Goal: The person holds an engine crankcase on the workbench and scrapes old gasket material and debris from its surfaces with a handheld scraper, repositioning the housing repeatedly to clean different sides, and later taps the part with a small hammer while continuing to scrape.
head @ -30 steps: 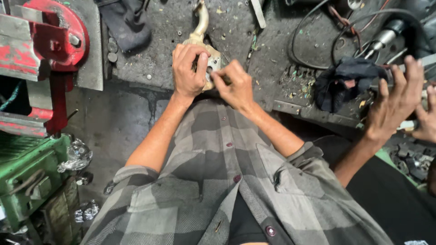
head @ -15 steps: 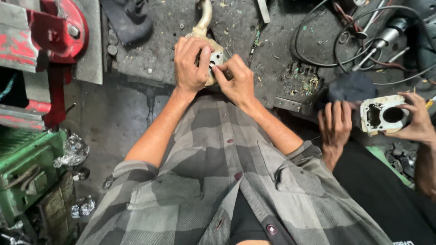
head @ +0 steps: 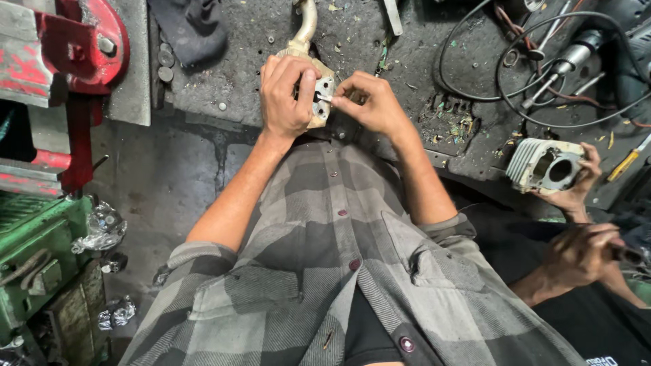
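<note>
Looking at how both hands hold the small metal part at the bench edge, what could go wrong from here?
The left hand steadies the metal part at the workbench edge; the small piece pinched by the right hand might slip to the floor. A co-worker's hand holds a finned cylinder nearby; elbows may collide.

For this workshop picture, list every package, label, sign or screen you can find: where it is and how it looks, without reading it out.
Shirt print: bottom right corner, small pale lettering on a co-worker's black shirt.
Crumpled wrappers: left, beside the green machine, shiny silver foil.
No signs or screens show.
</note>
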Tool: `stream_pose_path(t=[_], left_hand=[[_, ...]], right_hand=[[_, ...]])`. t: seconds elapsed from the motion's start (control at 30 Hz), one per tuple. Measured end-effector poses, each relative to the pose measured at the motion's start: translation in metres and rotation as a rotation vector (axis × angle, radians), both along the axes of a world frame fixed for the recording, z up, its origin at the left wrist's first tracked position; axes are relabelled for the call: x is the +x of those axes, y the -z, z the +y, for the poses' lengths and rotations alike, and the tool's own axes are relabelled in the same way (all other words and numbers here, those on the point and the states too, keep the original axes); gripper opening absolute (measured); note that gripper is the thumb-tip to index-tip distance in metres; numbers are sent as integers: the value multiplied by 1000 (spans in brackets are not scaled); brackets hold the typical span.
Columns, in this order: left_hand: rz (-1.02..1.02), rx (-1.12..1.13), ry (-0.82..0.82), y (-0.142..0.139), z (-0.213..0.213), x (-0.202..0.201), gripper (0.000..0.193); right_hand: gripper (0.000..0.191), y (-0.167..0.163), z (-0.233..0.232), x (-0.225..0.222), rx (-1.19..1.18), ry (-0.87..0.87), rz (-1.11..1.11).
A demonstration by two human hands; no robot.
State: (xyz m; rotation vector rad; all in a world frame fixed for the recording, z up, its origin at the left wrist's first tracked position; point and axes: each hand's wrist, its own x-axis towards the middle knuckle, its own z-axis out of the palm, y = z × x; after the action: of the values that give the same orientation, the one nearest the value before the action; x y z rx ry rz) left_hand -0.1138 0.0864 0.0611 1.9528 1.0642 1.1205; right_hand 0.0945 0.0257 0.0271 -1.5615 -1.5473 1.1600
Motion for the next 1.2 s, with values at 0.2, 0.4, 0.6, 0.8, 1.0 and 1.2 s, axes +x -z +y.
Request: stream_pose_path(t=[0.2, 0.4, 0.6, 0.8, 1.0, 1.2], left_hand=[[-6, 17, 2, 0, 1, 0, 13], [-2, 26, -4, -2, 1, 0, 13], [2, 17, -3, -3, 1, 0, 12], [1, 14, 0, -3, 2, 1, 12], [1, 15, 6, -2, 2, 0, 12], [-1, 23, 5, 0, 3, 1, 12]], right_hand=[[16, 2, 6, 15, 39, -123, -31], [15, -3, 12, 21, 48, -233, 3], [13, -8, 17, 25, 138, -321, -8], [14, -11, 14, 19, 0, -177, -9], [17, -16, 6, 15, 5, -185, -7], [17, -20, -2, 9, 75, 14, -77]])
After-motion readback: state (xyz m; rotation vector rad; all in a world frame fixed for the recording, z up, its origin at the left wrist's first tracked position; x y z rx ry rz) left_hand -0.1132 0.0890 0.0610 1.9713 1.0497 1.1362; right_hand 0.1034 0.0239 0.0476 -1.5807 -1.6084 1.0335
